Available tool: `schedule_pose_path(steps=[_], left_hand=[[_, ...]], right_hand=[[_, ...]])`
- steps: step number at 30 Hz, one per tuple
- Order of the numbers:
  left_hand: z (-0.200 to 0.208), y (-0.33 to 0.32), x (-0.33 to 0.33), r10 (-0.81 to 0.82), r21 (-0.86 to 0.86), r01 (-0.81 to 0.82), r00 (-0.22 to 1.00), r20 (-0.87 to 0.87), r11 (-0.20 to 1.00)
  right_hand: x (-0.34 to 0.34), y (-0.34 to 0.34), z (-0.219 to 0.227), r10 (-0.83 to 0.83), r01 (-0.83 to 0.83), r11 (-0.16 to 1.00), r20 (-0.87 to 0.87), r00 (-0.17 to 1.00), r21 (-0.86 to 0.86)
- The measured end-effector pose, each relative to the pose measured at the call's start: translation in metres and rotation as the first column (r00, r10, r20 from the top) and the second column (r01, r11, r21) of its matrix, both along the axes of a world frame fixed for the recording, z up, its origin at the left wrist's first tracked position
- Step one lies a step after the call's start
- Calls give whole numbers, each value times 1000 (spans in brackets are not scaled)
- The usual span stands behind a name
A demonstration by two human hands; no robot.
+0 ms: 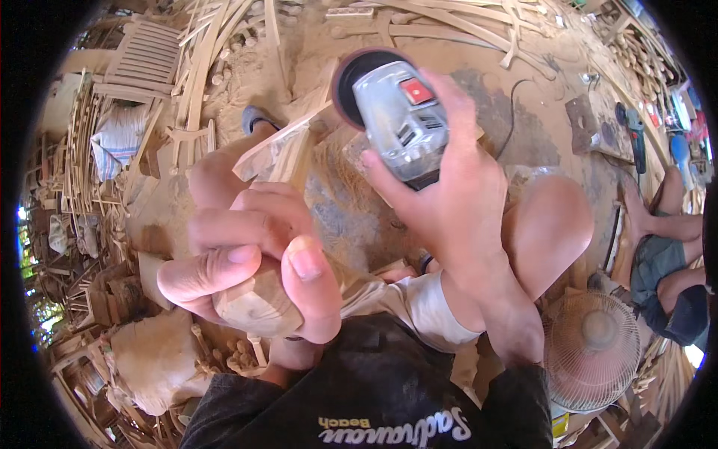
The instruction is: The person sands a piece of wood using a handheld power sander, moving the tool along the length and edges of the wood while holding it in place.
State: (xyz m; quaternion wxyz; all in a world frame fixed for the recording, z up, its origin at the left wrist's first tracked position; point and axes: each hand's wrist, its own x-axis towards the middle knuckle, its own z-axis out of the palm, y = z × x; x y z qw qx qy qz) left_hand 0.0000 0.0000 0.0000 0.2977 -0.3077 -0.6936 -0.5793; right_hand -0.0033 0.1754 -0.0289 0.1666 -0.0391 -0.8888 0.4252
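My left hand [258, 251] is closed around a pale, angular wooden piece [258, 305]. Its blunt faceted end pokes out below my thumb, close to the camera, while its longer part [294, 159] runs away beyond my knuckles. In my right hand [467, 194] is a grey angle grinder [396, 112] with a red patch on its body, my fingers and thumb wrapped around it. The grinder's dark round disc [344, 86] lies near the far end of the wood; I cannot tell whether they touch.
Loose wooden strips [206, 67] and a slatted wooden panel [142, 60] lie at the far left, near a striped sack [120, 138]. A caged fan [594, 340] stands at my right. Beyond it sits another person [662, 254]. A dark cable [514, 108] crosses the dusty floor.
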Motion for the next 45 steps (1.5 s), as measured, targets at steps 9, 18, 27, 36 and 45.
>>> schedule_pose_path(steps=[9,18,27,36,45], left_hand=[[-3,8,-7,94,126,-87,994,-47,988],[-2,4,-11,71,255,-64,997,-17,965],[1,-3,-11,62,180,-51,996,-56,982],[-1,-1,-11,92,263,-79,995,-40,962],[-4,0,-6,155,160,-143,986,-64,977]], right_hand=[[0,0,-4,98,-97,995,-28,995,11],[-1,11,-9,18,-22,999,-116,993,-34],[1,2,-6,15,-15,1000,-51,999,11],[6,0,-2,111,-125,976,-86,990,-176],[7,-13,-4,150,-150,985,-9,989,-86]])
